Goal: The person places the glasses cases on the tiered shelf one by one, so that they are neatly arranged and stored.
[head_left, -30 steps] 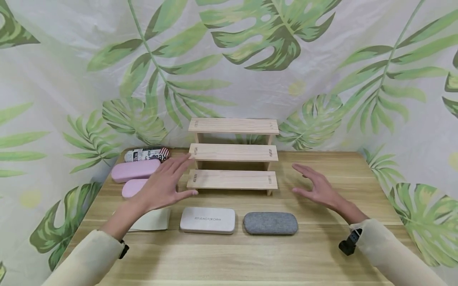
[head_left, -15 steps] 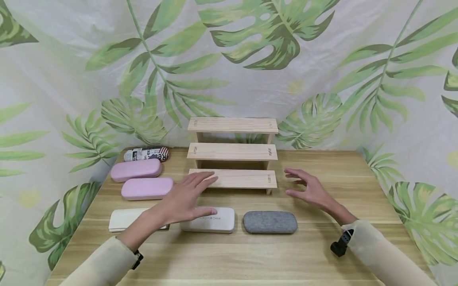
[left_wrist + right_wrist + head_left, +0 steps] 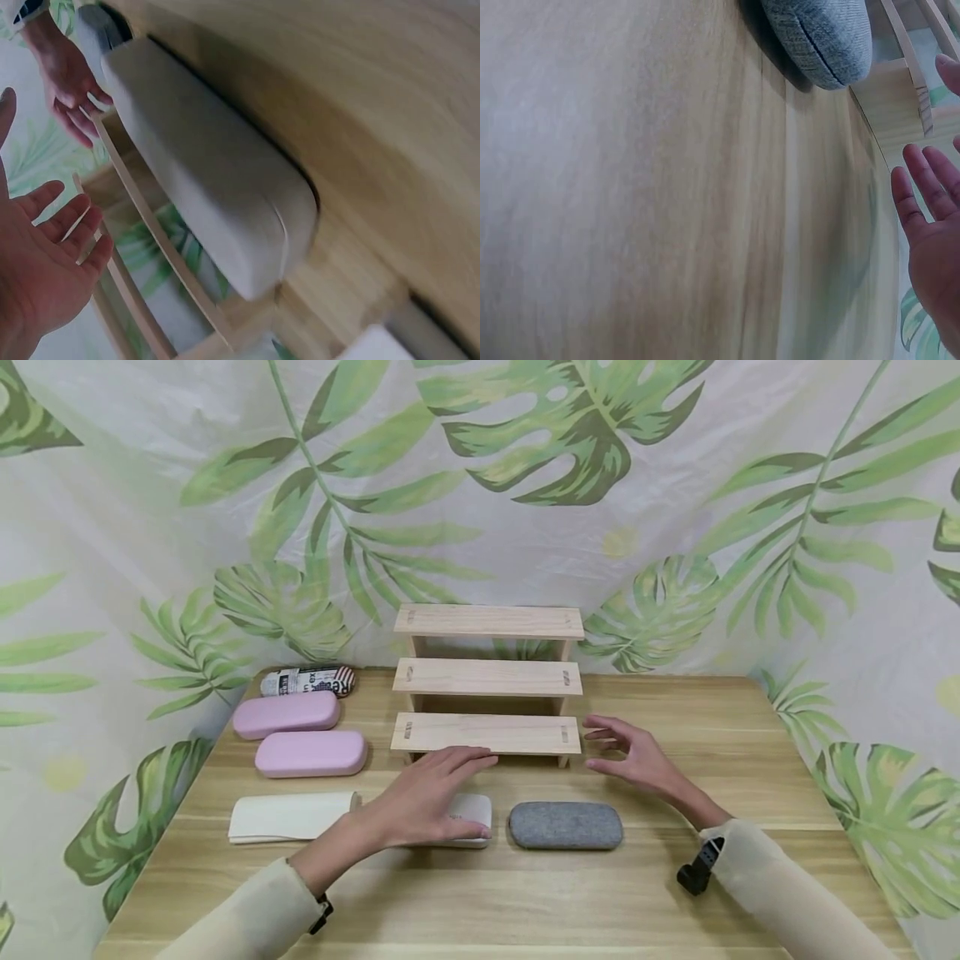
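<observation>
Head view from above, forward-down over table (image 3: 570,906), left wrist view close on white case (image 3: 202,157), right wrist view near gray case (image 3: 821,41), both tilted, sharing wooden shelf (image 3: 487,731)

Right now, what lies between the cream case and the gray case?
The white case, partly hidden by the left hand in the head view.

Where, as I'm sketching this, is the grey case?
In the head view, the grey case lies right of the white case the left hand partly hides, in front of the rack.
</observation>
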Tool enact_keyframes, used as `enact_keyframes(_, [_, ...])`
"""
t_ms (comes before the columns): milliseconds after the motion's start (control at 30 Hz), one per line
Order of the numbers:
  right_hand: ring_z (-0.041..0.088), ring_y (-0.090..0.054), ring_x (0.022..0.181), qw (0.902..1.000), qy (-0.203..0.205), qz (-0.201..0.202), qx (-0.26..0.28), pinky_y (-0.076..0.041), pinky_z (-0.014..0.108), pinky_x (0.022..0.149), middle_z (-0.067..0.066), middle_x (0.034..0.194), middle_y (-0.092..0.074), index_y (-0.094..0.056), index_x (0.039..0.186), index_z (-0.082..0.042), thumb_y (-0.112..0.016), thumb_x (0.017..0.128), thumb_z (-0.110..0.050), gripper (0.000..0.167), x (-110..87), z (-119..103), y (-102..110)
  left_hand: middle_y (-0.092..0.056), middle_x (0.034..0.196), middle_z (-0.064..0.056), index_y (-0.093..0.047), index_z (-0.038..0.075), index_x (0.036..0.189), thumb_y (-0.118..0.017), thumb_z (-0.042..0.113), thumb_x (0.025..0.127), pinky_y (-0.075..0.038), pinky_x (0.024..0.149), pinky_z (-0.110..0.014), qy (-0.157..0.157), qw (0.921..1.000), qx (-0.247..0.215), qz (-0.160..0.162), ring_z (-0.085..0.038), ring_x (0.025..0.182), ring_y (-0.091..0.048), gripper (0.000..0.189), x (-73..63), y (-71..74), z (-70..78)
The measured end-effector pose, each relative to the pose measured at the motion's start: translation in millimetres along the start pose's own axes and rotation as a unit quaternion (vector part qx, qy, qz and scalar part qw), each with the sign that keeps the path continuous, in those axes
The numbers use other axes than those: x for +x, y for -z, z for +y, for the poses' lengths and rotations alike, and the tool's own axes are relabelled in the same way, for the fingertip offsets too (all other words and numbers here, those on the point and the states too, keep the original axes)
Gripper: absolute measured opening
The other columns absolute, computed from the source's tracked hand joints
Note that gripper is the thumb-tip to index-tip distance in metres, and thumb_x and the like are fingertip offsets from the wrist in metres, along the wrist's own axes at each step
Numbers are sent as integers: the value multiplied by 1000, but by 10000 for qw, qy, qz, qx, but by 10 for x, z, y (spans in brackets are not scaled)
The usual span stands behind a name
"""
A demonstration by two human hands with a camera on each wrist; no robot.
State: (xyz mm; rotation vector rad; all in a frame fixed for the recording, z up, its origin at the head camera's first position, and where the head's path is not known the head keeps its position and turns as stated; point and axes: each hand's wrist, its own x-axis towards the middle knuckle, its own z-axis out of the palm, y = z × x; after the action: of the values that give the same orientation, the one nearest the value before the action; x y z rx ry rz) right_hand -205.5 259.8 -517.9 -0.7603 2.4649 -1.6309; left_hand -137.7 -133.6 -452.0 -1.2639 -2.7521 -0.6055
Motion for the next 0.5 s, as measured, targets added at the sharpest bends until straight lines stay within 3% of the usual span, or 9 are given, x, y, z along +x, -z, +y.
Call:
enact_keyframes(300, [41,-67,121,9999,-98,-13,121,-57,45,100,22,144,-62,-52,152,2,-83,91,-6,70,48,32,-62,-50,160,-12,-46,13,160,-79,65,86,-46,116,-50,-21,9998,-102,-186,-31,145,-50,96,151,-230,156])
enact_keyframes(500, [41,-67,120,9998,-170,3,63,-57,48,101,22,141,-64,-54,152,0,-84,90,-6,69,66,42,-109,-49,161,-10,-45,14,161,-77,68,87,-47,114,-49,171,9986,-220,-447,-31,145,-51,97,243,-350,254])
